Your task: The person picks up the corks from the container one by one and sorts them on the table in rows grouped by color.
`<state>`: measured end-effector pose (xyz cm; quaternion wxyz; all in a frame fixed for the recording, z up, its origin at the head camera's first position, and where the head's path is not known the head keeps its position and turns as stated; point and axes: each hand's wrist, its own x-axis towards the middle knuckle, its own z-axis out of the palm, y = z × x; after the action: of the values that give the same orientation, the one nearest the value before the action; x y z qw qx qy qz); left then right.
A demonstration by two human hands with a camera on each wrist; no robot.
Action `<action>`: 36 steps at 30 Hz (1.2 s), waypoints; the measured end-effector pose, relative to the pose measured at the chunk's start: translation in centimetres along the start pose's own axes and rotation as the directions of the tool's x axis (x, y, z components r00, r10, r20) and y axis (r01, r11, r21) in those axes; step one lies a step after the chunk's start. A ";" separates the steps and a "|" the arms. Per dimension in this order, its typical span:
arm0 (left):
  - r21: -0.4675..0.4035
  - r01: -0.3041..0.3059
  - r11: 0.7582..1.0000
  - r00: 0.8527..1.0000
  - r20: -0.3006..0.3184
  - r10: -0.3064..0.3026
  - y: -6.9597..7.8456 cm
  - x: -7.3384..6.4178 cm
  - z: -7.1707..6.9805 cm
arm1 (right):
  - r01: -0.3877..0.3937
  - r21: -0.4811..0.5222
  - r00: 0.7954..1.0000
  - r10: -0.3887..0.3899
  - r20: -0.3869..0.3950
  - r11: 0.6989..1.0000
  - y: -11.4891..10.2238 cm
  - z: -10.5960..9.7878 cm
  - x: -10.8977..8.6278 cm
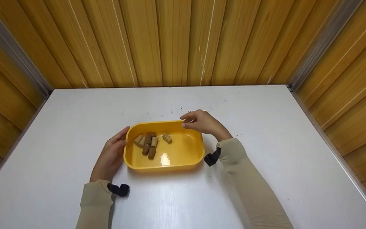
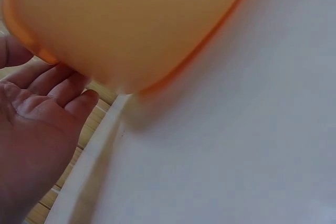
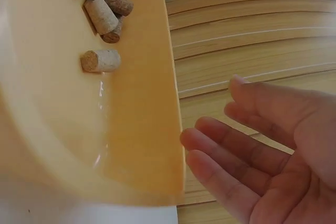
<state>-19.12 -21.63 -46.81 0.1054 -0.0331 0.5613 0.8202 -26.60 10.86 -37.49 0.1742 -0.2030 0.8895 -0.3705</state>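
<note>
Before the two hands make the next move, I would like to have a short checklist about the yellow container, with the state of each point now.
1. Cork stoppers inside the yellow plastic container: ok, all that show lie in it.
2. Stoppers in one group: not ok, a single stopper lies apart, to the right of the cluster.
3. Left hand touching the container: ok, at its left end.
4. Right hand free of stoppers: ok, none shows in it.
5. Right hand touching the far rim: cannot tell, it is very near.
6. Container flat on the white table: cannot tell, its underside is hidden.
</note>
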 end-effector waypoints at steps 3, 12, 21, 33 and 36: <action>-0.005 -0.006 1.000 1.000 0.006 0.006 0.0 0.1 0.1 | -0.016 -0.035 0.999 0.018 0.043 0.999 -0.3 0.6 0.6; 0.011 -0.010 1.000 1.000 0.013 0.010 0.1 0.4 0.2 | -0.094 -0.075 0.983 0.105 0.153 0.993 -1.0 1.8 1.9; 0.046 0.013 0.999 1.000 -0.005 -0.013 0.0 0.3 0.3 | -0.116 -0.139 0.965 0.144 0.217 0.984 -2.1 2.3 2.9; 0.039 0.010 0.999 1.000 -0.006 -0.010 -0.3 0.4 0.4 | -0.079 -0.296 0.956 0.157 0.249 0.952 -2.1 3.8 4.2; 0.045 0.011 0.999 1.000 -0.007 -0.010 -0.5 0.5 0.5 | -0.067 -0.307 0.955 0.150 0.257 0.949 -1.8 4.0 4.3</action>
<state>-19.48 -20.97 -47.17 0.1084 -0.0366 0.5799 0.8066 -28.05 5.25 -39.48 0.2851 -0.2269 0.9115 -0.1911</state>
